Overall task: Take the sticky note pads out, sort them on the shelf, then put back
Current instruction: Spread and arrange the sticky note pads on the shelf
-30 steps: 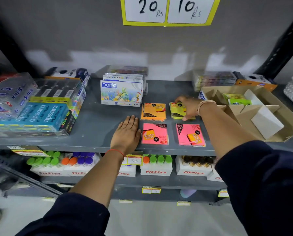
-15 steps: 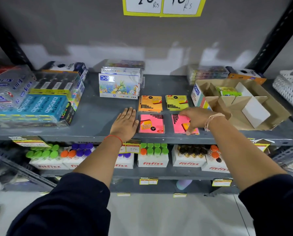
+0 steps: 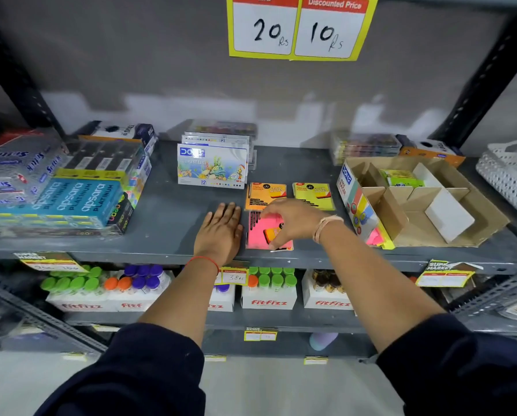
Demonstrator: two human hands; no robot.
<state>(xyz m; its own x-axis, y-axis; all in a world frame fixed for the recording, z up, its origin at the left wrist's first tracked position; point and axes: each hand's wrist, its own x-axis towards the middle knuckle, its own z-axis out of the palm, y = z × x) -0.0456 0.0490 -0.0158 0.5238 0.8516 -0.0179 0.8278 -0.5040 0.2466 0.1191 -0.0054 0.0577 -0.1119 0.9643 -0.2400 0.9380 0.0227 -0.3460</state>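
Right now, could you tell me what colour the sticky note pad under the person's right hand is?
Pink sticky note pad, with an orange label; the head view shows it.

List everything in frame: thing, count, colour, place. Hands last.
pink pad stack: count unclear, pink, shelf front, under right hand
orange pad: one visible, orange, behind pink stack
yellow pad: one visible, yellow, right of orange
cardboard box: one, brown, shelf right, green pads inside at back
oil pastel packs: several, white-blue, shelf centre back
pencil packs: several, blue, shelf left
price sign: one, yellow-red, wall
bottles: many, green, orange, purple caps, lower shelf
left hand: flat on shelf
right hand: on pink stack
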